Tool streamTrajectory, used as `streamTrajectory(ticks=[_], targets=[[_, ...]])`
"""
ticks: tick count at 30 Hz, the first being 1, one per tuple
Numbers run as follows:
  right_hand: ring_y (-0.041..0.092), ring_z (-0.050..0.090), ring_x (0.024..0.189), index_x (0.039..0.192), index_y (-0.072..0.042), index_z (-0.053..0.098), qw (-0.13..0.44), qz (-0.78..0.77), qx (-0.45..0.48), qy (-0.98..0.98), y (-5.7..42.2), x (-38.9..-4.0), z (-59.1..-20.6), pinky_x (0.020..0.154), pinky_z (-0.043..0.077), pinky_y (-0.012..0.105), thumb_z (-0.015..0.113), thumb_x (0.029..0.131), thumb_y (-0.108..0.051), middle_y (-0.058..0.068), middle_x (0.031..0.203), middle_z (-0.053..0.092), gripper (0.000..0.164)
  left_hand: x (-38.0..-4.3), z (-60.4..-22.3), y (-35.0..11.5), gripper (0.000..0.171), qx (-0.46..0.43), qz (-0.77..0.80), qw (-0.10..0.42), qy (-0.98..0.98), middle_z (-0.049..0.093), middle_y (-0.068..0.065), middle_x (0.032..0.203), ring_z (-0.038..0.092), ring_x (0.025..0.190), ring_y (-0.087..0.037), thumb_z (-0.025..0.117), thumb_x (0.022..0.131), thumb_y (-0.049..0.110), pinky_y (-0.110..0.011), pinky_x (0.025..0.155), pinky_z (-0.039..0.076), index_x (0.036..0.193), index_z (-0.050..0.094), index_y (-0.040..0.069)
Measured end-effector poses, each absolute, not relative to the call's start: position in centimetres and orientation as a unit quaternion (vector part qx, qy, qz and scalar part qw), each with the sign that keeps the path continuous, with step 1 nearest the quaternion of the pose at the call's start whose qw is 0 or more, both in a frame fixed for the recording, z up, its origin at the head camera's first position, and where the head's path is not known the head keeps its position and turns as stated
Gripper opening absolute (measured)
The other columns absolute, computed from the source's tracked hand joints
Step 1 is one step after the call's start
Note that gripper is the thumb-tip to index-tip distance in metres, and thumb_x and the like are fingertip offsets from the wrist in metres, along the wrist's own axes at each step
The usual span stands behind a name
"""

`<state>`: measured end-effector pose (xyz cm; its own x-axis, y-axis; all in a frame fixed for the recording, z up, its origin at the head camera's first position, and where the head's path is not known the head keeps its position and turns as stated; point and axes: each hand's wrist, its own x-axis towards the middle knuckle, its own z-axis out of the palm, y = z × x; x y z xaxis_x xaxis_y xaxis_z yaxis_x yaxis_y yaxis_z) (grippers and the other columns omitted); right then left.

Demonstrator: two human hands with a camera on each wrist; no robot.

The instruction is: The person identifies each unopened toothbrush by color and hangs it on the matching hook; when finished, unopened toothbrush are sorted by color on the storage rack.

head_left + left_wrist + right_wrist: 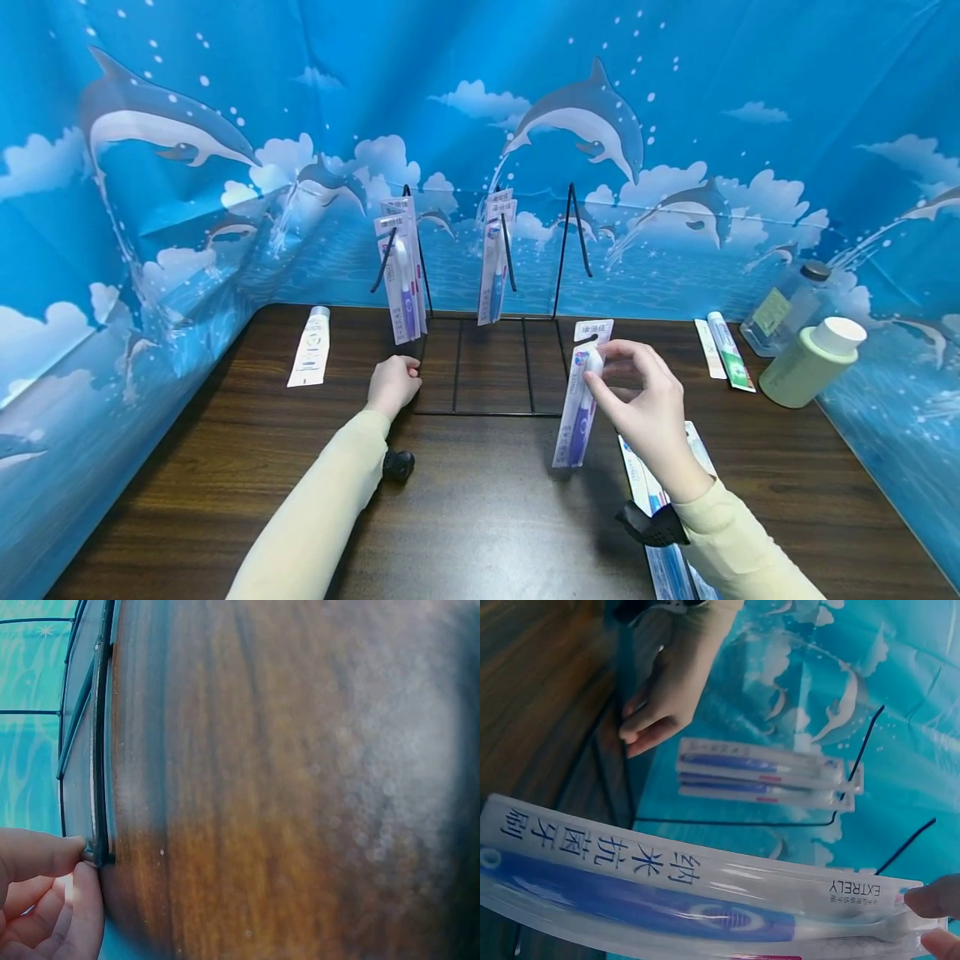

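Left hand (393, 387) pinches the rack (491, 414), likely steadying it; right hand (643, 396) pinches the toothbrush (579, 417): best align its slot (589, 338) with the hook (583, 242) ahead.

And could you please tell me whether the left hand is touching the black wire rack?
Touching: the left wrist view shows the left hand pinching a bar of the wire rack between thumb and finger.

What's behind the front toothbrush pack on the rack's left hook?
Another toothbrush pack; its top and right edge show. The front pack hides most of the rest.
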<state>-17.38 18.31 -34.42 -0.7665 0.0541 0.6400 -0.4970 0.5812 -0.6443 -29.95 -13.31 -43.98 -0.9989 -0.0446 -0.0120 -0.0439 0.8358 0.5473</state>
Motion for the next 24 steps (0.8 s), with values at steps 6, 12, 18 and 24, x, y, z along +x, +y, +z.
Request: streamTrajectory(ticks=[6, 12, 18, 24], targets=[[0.012, 0.062, 0.085, 0.107, -0.004, 0.063, 0.344, 0.458, 0.186, -0.798, 15.9, -18.1, -33.4, 0.066, 0.055, 0.023, 0.076, 0.075, 0.001, 0.007, 0.1, 0.06, 0.035, -29.8, -44.1, -13.3, 0.033, 0.026, -0.288, 0.003, -0.957, 0.069, -0.004, 0.088, 0.061, 0.095, -0.027, 0.063, 0.084, 0.005, -0.041, 0.088, 0.046, 0.117, 0.066, 0.002], [0.016, 0.061, 0.087, 0.107, -0.004, 0.063, 0.363, 0.463, 0.224, -0.777, 13.9, -18.6, -32.3, 0.069, 0.055, 0.023, 0.075, 0.077, 0.0, 0.008, 0.101, 0.06, 0.032, -29.8, -44.2, -13.1, 0.033, 0.019, -0.287, 0.019, -0.958, 0.07, -0.005, 0.088, 0.063, 0.096, -0.028, 0.062, 0.08, 0.002, -0.041, 0.087, 0.047, 0.112, 0.068, 0.001], [0.018, 0.061, 0.087, 0.107, -0.004, 0.063, 0.361, 0.475, 0.25, -0.763, 12.5, -19.3, -31.7, 0.068, 0.055, 0.023, 0.074, 0.079, -0.002, 0.009, 0.103, 0.059, 0.03, -29.8, -44.2, -13.2, 0.033, 0.022, -0.285, 0.017, -0.958, 0.069, -0.004, 0.085, 0.062, 0.093, -0.027, 0.063, 0.08, 0.002, -0.041, 0.087, 0.047, 0.113, 0.068, 0.001], [0.02, 0.061, 0.086, 0.107, -0.002, 0.063, 0.367, 0.471, 0.254, -0.761, 11.4, -20.5, -31.6, 0.068, 0.055, 0.023, 0.074, 0.079, -0.002, 0.011, 0.102, 0.059, 0.03, -29.8, -44.1, -13.3, 0.034, 0.025, -0.282, 0.012, -0.959, 0.069, -0.003, 0.086, 0.062, 0.093, -0.026, 0.063, 0.081, 0.003, -0.041, 0.088, 0.047, 0.114, 0.068, 0.002]])
